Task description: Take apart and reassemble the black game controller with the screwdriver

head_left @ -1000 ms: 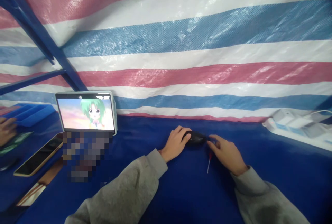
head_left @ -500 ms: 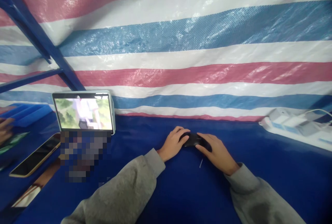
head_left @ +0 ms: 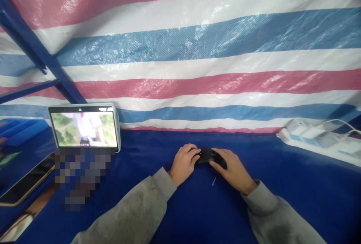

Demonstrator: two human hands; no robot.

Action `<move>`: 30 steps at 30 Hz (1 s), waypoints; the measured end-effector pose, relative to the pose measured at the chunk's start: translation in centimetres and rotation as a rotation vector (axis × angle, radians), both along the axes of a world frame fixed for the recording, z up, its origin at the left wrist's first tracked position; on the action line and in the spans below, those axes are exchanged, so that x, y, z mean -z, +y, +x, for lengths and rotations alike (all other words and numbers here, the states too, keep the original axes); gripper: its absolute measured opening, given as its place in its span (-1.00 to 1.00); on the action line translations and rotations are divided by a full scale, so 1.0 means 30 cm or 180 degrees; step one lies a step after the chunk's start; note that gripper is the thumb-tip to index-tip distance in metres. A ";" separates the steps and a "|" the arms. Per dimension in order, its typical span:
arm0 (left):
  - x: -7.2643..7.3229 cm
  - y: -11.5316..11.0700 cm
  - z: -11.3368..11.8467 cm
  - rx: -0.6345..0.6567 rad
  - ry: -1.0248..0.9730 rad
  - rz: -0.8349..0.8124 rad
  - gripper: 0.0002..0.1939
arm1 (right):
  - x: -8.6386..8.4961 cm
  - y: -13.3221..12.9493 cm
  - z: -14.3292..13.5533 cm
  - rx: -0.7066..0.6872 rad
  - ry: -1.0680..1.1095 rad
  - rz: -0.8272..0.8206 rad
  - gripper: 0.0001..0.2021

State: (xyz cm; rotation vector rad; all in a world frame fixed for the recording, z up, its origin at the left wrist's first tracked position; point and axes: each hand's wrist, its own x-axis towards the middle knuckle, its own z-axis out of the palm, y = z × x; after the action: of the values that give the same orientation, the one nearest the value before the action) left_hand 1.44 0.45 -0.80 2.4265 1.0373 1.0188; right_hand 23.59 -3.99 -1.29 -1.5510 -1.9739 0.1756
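On the dark blue tabletop lies a small, smooth black oblong object (head_left: pixel 205 156), held at its two ends. My left hand (head_left: pixel 184 163) closes its fingers over the left end, thumb against the near side. At the other end, my right hand (head_left: pixel 231 169) grips with its thumb in front and its fingers over the back. Both hands cover much of the object, so I cannot make out its kind. A short thin white stick (head_left: pixel 214 181) lies just in front of it, touched by neither hand.
A tablet (head_left: pixel 84 129) playing a video leans at the left, with a phone (head_left: pixel 28 178) and blue tray (head_left: pixel 24 131) beyond. Part of another person's arm (head_left: pixel 42 200) shows there. A white power strip (head_left: pixel 318 144) with plugs sits at the right, before a striped tarp (head_left: pixel 197 86).
The view has shifted slightly, so the tablet and phone sit lower and further left. Both hands keep their hold on the black object. The other person's hand at the left has mostly left view.
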 end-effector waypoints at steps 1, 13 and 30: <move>0.000 -0.001 0.000 -0.0015 0.0062 0.0080 -0.78 | 0.000 -0.001 0.000 0.0009 -0.0009 -0.0014 -0.57; 0.010 0.004 0.000 -0.0006 -0.0083 0.0342 -0.79 | -0.002 -0.001 0.002 -0.0007 -0.0072 0.0029 -0.57; -0.021 0.011 0.005 -0.0160 0.0170 -0.0309 -0.82 | 0.013 -0.001 0.001 -0.0009 -0.0085 -0.0041 -0.56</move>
State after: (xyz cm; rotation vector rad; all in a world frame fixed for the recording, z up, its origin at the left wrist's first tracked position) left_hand 1.60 0.79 -0.18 2.3721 1.1437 0.9021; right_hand 23.63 -4.03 -1.68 -1.5663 -1.9995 0.1700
